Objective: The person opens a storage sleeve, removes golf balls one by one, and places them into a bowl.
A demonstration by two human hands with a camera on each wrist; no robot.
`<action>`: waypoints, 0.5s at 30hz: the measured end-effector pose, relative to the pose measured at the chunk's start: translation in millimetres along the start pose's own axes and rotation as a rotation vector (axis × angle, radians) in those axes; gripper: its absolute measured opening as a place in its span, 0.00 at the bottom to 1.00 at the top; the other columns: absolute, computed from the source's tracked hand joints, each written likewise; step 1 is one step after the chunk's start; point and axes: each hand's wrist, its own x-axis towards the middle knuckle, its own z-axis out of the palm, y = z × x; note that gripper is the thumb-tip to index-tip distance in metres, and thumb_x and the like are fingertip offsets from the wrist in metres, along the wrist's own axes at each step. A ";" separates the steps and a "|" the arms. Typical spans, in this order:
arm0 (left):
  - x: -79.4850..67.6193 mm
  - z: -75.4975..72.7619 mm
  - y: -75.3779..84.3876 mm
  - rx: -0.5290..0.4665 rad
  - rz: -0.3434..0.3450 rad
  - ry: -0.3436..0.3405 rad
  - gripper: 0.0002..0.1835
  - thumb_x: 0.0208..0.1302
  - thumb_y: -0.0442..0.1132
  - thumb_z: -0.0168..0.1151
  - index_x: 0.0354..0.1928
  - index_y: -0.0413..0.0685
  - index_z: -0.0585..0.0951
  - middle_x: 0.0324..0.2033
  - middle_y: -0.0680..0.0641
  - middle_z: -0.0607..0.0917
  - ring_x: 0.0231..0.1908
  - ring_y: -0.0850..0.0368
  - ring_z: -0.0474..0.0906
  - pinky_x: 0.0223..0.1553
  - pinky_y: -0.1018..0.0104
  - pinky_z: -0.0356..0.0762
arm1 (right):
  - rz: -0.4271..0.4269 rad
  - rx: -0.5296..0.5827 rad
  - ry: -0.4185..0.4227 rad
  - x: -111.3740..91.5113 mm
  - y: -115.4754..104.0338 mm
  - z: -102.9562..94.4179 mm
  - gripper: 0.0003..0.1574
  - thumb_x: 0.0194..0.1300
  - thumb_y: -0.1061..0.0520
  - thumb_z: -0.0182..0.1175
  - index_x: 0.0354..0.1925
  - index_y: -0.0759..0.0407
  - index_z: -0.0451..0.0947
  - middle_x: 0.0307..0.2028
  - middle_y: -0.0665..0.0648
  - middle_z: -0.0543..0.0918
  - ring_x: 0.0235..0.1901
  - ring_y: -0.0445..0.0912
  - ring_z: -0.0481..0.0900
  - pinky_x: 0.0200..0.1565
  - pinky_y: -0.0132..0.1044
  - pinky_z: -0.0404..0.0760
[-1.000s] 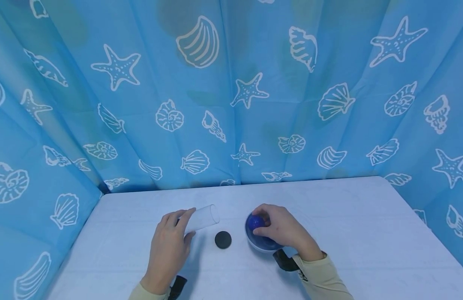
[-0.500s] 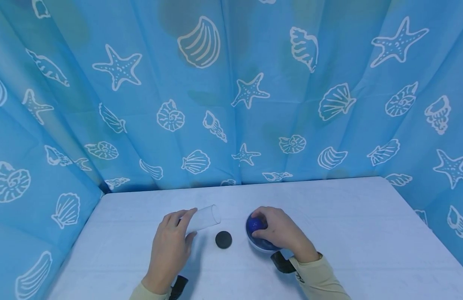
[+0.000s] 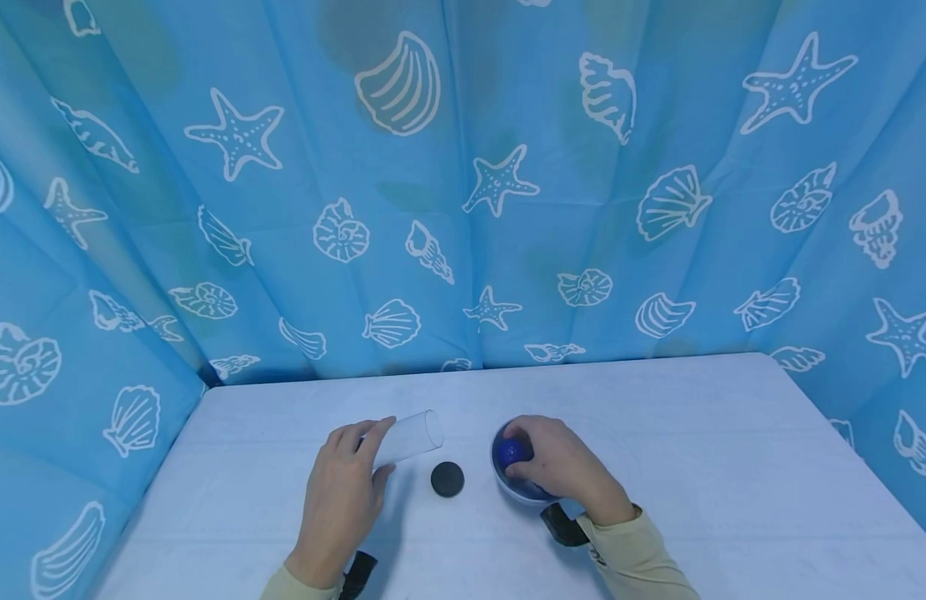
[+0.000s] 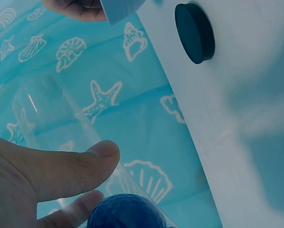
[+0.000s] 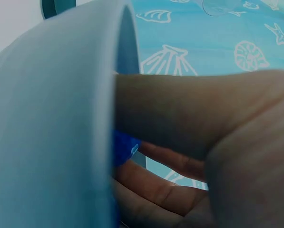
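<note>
curtain (image 3: 463,183): blue sheet with shells and starfish hung behind and down both sides, just backdrop.

table (image 3: 733,467): pale top, everything sits toward the near middle of it.

right hand (image 3: 563,462): reaching into the bowl, fingers curled round a blue ball. The wrist view shows the fingers wrapped under it, so I'd call that a real grip.

left hand (image 3: 342,492): wrapped round the clear tube, thumb on top, fingers underneath. Clamped on it, not just touching.

bowl (image 3: 508,490): light rim, blue inside, on the table right of centre, mostly hidden by the right hand.

tube (image 3: 410,435): clear plastic, held tilted off the table, open end pointing up toward the bowl. The left wrist view shows a blue ball (image 4: 125,211) already sitting inside, down by the hand.

cap (image 3: 447,479): dark round disc lying flat between the hands, touching neither.

ball (image 3: 513,451): the one in the right hand's fingers, inside the bowl.

what could go wrong: tip the tube's open end down and I reckon the ball inside rolls out. The bowl could also skid if the hand drags on its rim.
</note>
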 end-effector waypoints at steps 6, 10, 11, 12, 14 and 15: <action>-0.4 0.5 0.7 0.002 -0.004 -0.006 0.36 0.45 0.32 0.83 0.60 0.48 0.80 0.50 0.41 0.84 0.54 0.42 0.78 0.57 0.46 0.78 | 0.007 -0.008 -0.011 0.9 1.2 1.1 0.24 0.57 0.59 0.75 0.52 0.57 0.80 0.58 0.61 0.80 0.63 0.60 0.74 0.63 0.59 0.73; -0.4 0.8 1.2 0.005 -0.007 -0.009 0.36 0.45 0.32 0.83 0.60 0.48 0.80 0.50 0.41 0.84 0.54 0.42 0.78 0.58 0.46 0.78 | 0.016 -0.026 -0.014 1.0 1.3 1.6 0.24 0.57 0.59 0.75 0.52 0.57 0.80 0.58 0.62 0.80 0.63 0.60 0.73 0.63 0.60 0.72; -0.4 0.8 1.4 0.005 -0.008 -0.009 0.36 0.45 0.32 0.83 0.60 0.48 0.80 0.51 0.41 0.84 0.54 0.43 0.78 0.58 0.46 0.78 | 0.020 -0.031 -0.015 1.0 1.4 1.7 0.24 0.57 0.59 0.75 0.52 0.57 0.80 0.58 0.62 0.80 0.63 0.60 0.73 0.63 0.60 0.73; -0.4 0.7 1.5 0.006 -0.009 -0.009 0.35 0.45 0.32 0.83 0.60 0.48 0.81 0.51 0.41 0.84 0.54 0.43 0.78 0.58 0.46 0.78 | 0.025 -0.035 -0.017 0.9 1.4 1.7 0.24 0.57 0.59 0.75 0.52 0.57 0.80 0.58 0.62 0.80 0.63 0.60 0.73 0.62 0.60 0.73; -0.4 0.6 1.8 0.008 -0.011 -0.010 0.36 0.45 0.32 0.83 0.60 0.48 0.81 0.51 0.41 0.84 0.54 0.43 0.78 0.58 0.46 0.78 | 0.033 -0.041 -0.022 0.9 1.3 2.0 0.24 0.57 0.59 0.75 0.52 0.56 0.80 0.58 0.62 0.80 0.63 0.60 0.73 0.62 0.60 0.73; -0.4 0.5 1.9 0.008 -0.012 -0.011 0.36 0.45 0.32 0.83 0.60 0.48 0.80 0.51 0.41 0.84 0.54 0.43 0.78 0.58 0.46 0.78 | 0.035 -0.044 -0.024 1.0 1.4 2.2 0.24 0.57 0.59 0.75 0.52 0.56 0.80 0.58 0.62 0.80 0.63 0.60 0.74 0.62 0.60 0.73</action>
